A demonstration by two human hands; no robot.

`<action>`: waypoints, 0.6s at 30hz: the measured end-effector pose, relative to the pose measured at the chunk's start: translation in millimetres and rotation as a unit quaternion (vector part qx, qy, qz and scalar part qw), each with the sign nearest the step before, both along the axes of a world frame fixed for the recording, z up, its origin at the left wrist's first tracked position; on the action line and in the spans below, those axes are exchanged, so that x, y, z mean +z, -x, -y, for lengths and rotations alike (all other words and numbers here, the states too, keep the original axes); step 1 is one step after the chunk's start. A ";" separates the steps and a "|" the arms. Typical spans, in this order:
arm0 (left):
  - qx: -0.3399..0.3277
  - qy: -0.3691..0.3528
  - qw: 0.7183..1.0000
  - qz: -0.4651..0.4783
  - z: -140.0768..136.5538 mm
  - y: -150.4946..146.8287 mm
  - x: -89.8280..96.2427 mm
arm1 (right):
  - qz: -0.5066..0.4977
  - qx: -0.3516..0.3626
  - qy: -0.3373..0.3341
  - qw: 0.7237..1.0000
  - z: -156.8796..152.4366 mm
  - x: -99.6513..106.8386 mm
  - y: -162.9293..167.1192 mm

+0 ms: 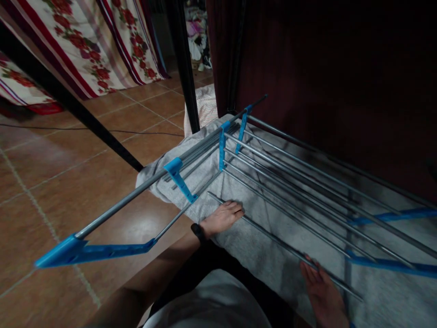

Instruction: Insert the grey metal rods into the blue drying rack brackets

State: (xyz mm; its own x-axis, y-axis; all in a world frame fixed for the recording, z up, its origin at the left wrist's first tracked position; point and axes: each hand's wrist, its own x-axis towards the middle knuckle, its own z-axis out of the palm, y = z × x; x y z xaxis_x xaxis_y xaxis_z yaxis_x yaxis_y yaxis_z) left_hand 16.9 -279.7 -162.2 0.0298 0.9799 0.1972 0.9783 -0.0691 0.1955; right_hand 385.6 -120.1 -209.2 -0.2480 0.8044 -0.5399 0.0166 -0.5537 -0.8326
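Note:
A loose grey metal rod (273, 237) lies slantwise in front of me, low over the grey cloth. My left hand (225, 216), with a dark band on its wrist, is closed over the rod near its far left end. Toward the other end, my right hand (322, 289) has its fingers curled against the same rod, palm partly showing. Just beyond both hands lies a drying rack (290, 164) of grey metal bars. Blue plastic brackets (221, 148) join its bars, and one wing with a blue corner piece (64, 253) sticks out to the left.
The grey cloth (259, 269) covers the surface under the rack. Black posts (186, 68) rise at its far edge, and a dark curtain (324, 68) hangs behind. A cable (136, 131) crosses the tiled floor (112, 196). Flowered curtains (95, 45) hang at the back left.

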 end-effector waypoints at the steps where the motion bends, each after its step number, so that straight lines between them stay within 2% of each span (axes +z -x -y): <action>1: -0.003 0.002 1.000 0.001 1.5 -1.1 0.1 | 0.001 -0.019 0.010 1.000 2.0 -0.4 1.3; 4: 0.004 0.006 1.000 0.017 5.5 -3.3 -2.9 | -0.007 -0.044 0.036 0.998 7.0 2.3 2.6; 9: 0.034 -0.030 0.998 0.040 12.0 0.2 -11.0 | 0.013 0.030 0.080 0.996 10.6 21.0 -3.0; 11: 0.052 -0.066 0.995 0.046 18.8 4.7 -11.6 | 0.045 0.028 0.072 0.996 8.4 28.2 -4.1; 13: 0.099 -0.113 0.987 0.063 31.1 10.9 -12.3 | 0.064 -0.020 0.033 0.997 2.6 32.8 -2.6; 15: 0.173 -0.175 0.965 0.093 49.0 18.2 -14.8 | 0.066 -0.089 -0.035 0.993 -7.1 34.5 1.4; 17: 0.257 -0.227 0.926 0.155 70.1 24.7 -18.8 | 0.067 -0.158 -0.121 0.978 -21.1 34.2 6.7; 18: 0.310 -0.242 0.898 0.195 80.5 27.0 -20.5 | 0.066 -0.188 -0.170 0.965 -29.5 33.6 9.6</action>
State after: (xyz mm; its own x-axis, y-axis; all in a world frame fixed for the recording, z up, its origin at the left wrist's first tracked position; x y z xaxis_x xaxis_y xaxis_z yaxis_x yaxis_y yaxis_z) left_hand -10.1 -360.2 -182.8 -0.6564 0.5806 0.4818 0.7213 0.2959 0.6262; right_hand 376.0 -90.6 -175.6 0.1484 0.9603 -0.2363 -0.0135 -0.2369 -0.9714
